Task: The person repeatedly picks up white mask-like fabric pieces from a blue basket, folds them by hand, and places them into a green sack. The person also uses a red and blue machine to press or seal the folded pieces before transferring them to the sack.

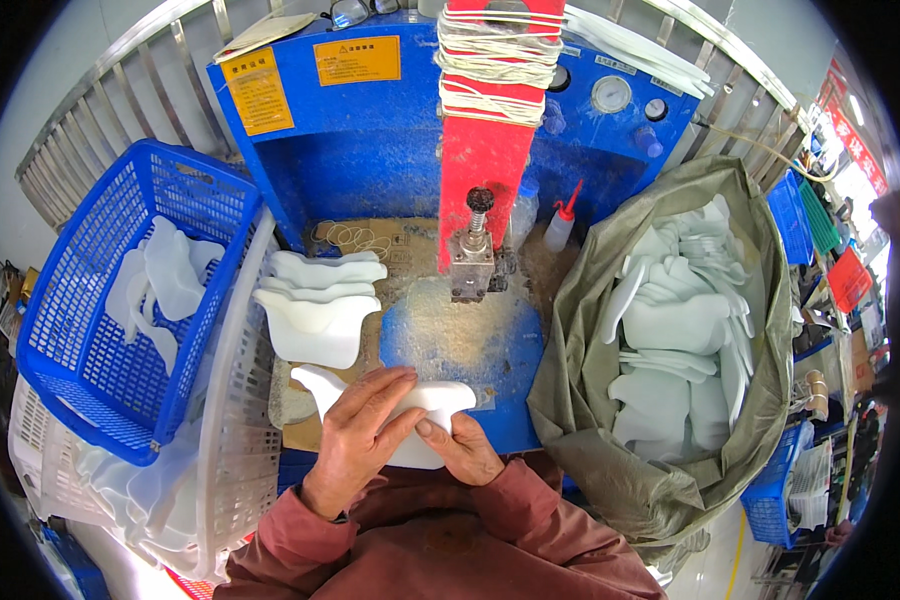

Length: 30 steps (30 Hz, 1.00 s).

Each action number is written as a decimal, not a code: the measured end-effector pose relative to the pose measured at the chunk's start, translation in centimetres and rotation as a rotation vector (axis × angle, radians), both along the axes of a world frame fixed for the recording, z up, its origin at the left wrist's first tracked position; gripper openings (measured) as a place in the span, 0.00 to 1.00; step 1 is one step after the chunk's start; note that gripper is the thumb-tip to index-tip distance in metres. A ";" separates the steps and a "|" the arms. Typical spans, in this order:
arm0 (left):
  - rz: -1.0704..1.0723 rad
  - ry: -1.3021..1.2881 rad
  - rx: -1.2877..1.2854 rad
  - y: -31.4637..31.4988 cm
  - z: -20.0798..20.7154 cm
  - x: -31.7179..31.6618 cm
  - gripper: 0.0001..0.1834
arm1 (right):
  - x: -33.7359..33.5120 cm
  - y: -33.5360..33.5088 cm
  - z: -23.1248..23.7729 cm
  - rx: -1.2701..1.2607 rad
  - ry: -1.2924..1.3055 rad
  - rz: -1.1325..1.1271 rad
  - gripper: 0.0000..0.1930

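Piece [448, 397], white: 1 | left hand [360, 432], right hand [467, 454]: curled, holding it | column [488, 160], red: 1

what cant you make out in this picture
Head view: middle of the held piece, hidden by the left hand.
Head view: bottom of the bag, hidden by the stacked pieces.
Head view: reading on the round gauge, too small.
Head view: top of the red post, cut off by the upper edge.
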<state>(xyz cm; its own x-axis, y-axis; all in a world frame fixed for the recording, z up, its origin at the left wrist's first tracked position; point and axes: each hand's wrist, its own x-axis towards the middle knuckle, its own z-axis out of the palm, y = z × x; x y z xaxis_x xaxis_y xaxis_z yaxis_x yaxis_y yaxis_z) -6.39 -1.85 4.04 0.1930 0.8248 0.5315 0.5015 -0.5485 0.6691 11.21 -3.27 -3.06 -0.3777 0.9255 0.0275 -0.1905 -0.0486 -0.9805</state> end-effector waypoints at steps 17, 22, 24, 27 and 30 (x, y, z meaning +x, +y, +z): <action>0.020 0.012 -0.077 0.1 0.2 0.5 0.19 | 0.8 0.0 0.2 0.002 -0.114 0.017 0.16; 0.044 0.118 0.023 0.3 -0.2 0.4 0.21 | 1.7 0.6 1.4 -0.111 0.299 -0.094 0.23; 0.050 0.137 0.048 0.2 -0.4 0.7 0.21 | 2.0 0.7 1.8 -0.042 0.286 -0.164 0.23; 0.034 0.141 0.073 0.3 -0.8 1.3 0.21 | 1.9 1.0 2.1 -0.008 0.221 -0.223 0.21; 0.035 0.145 0.094 0.2 -1.1 1.6 0.21 | 1.6 1.0 2.1 0.022 0.221 -0.265 0.20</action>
